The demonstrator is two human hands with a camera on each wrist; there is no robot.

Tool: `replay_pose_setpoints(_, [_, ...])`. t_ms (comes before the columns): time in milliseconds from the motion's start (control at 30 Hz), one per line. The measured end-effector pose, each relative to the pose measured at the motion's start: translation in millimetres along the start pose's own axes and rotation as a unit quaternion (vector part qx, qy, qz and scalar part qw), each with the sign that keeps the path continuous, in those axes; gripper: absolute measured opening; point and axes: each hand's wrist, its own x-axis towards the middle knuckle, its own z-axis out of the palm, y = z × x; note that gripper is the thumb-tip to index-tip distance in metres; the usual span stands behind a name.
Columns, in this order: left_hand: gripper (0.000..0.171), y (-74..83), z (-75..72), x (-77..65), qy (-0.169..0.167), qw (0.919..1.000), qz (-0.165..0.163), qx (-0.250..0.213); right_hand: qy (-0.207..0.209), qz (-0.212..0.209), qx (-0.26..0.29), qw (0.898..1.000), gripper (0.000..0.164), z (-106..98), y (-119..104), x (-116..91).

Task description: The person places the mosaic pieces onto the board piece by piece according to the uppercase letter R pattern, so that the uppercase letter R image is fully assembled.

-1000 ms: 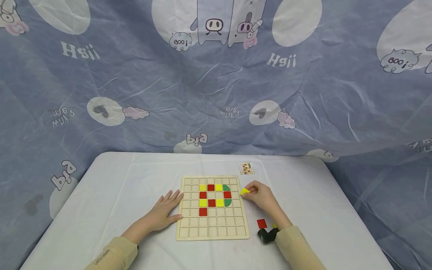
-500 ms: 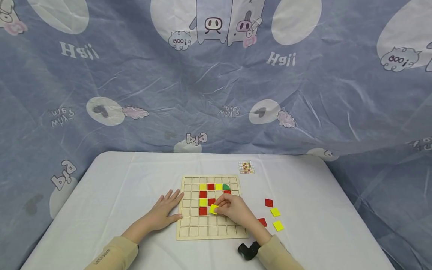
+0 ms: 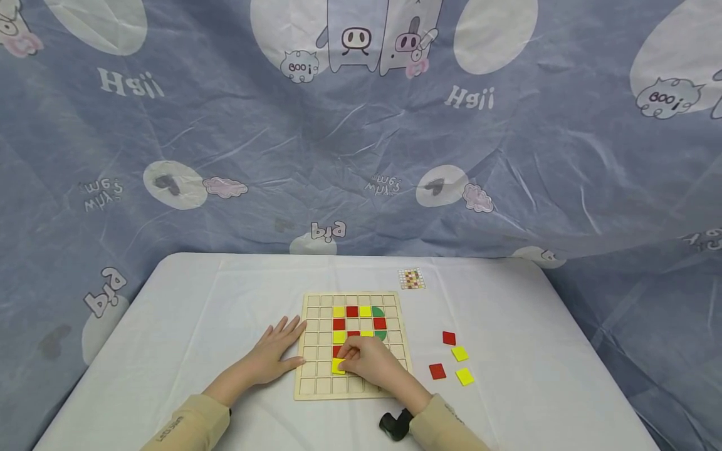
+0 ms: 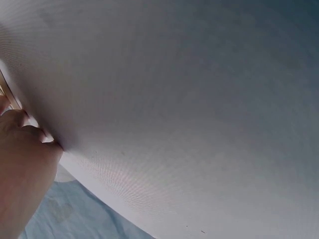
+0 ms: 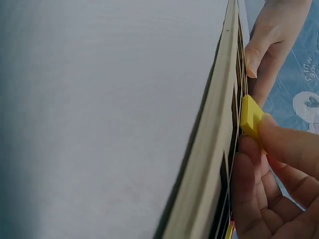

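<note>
My right hand (image 3: pixel 366 362) pinches a yellow square tile (image 3: pixel 338 366) between thumb and fingers, at a cell just below a red tile (image 3: pixel 336 352) on the wooden grid board (image 3: pixel 316 388). In the right wrist view the yellow tile (image 5: pixel 251 115) stands tilted at the board's surface. My left hand (image 3: pixel 276 352) lies flat with fingers spread, its fingertips and thumb at the board's left edge. Red, yellow and rounded green tiles (image 3: pixel 378 311) sit in the board's upper cells; my right hand partly covers the lower ones.
Loose on the white table (image 3: pixel 237 294), right of the board, lie two red tiles (image 3: pixel 437 371) and two yellow tiles (image 3: pixel 465 376). A small printed pattern card (image 3: pixel 412 279) lies behind them. A black device (image 3: pixel 395 426) is at my right wrist. A blue-grey patterned cloth (image 3: pixel 361 138) hangs behind.
My right hand has carried the yellow tile from right of the board leftward, across it, to the cell under the red tile. The left hand has stayed in place.
</note>
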Motion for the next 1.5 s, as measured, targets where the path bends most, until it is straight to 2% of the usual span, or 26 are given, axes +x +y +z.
replay_pose_setpoints(233, [0.079, 0.0, -1.3, 0.8, -0.005, 1.0000, -0.002, -0.006, -0.001, -0.006, -0.018, 1.000, 0.007, 2, -4, -1])
replay_pose_setpoints(667, [0.079, -2.5, -1.5, 0.2, -0.004, 1.0000, 0.001, -0.001, 0.030, -0.001, -0.067, 0.997, 0.009, 8, -8, -2])
replay_pose_setpoints(800, [0.079, -3.0, -0.4, 0.9, -0.002, 1.0000, 0.000, -0.001, 0.033, 0.003, -0.068, 0.997, 0.009, 5, -7, -4])
replay_pose_setpoints(900, [0.079, -2.4, -0.1, 1.0, -0.003, 1.0000, -0.002, -0.002, 0.038, -0.002, -0.046, 0.998, 0.007, -6, -5, -10])
replay_pose_setpoints(1033, [0.079, -1.5, -0.5, 0.4, -0.005, 1.0000, -0.002, -0.004, 0.055, -0.001, -0.016, 0.998, 0.007, -32, 5, -21])
replay_pose_setpoints(1300, [0.079, -2.9, 0.0, 0.8, -0.008, 0.9999, 0.003, -0.008, 0.122, 0.065, -0.022, 0.990, 0.012, -80, 38, -44])
replay_pose_setpoints(1500, [0.079, -4.2, 1.7, 1.2, -0.006, 1.0000, -0.001, -0.001, 0.115, 0.126, -0.043, 0.984, 0.015, -98, 61, -63])
